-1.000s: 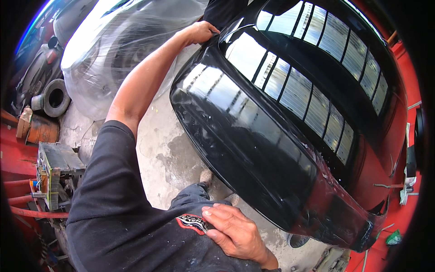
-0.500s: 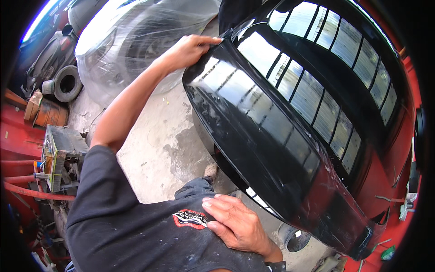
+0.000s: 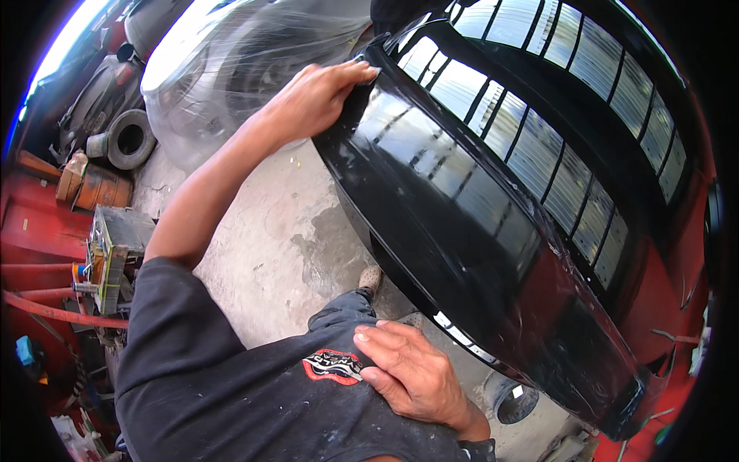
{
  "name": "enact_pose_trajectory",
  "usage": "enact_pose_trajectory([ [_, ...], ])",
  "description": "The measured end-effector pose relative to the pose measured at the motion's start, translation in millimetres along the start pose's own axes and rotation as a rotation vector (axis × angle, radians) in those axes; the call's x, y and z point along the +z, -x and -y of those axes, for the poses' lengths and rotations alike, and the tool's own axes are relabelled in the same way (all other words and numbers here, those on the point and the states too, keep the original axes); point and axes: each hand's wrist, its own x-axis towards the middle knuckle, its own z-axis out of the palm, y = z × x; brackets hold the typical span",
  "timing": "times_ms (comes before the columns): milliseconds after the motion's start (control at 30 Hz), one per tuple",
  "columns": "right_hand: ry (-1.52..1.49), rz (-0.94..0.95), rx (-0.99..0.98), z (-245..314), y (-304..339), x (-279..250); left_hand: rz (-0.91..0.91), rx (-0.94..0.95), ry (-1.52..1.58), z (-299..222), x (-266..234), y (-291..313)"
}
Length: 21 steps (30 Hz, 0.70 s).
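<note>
My left hand [image 3: 323,96] reaches out to the upper left end of a glossy black car body panel [image 3: 431,223]. Its fingers lie stretched and close together over the panel's edge, and the thumb is mostly hidden. A small pale spot shows at the fingertips; what it is I cannot make out. My right hand [image 3: 416,373] is held in front of my dark shirt [image 3: 254,377], palm toward it, with loosely stretched fingers and nothing visible in it. The panel mirrors roof windows, and its lower right end looks scuffed and dusty.
Clear plastic film [image 3: 246,69] wraps a car beyond my left arm. At left are a tyre [image 3: 131,140], a rusty can [image 3: 101,189] and a metal box frame [image 3: 115,239] by red bars. A dark round container [image 3: 516,402] stands on the concrete floor [image 3: 269,254] below the panel.
The view has shifted slightly, so most things sit a little further right. My left hand has come slightly nearer along the panel's end. My right hand stays at the shirt.
</note>
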Motion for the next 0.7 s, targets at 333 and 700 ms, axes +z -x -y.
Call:
enact_pose_trajectory([
  [333, 0.006, -0.010, -0.006, 1, 18, -2, -0.021, 0.105, -0.022, -17, -1, 27],
  [700, 0.005, -0.107, -0.001, 7, 29, 2, 0.223, 0.583, 0.156, -154, 43, -42],
])
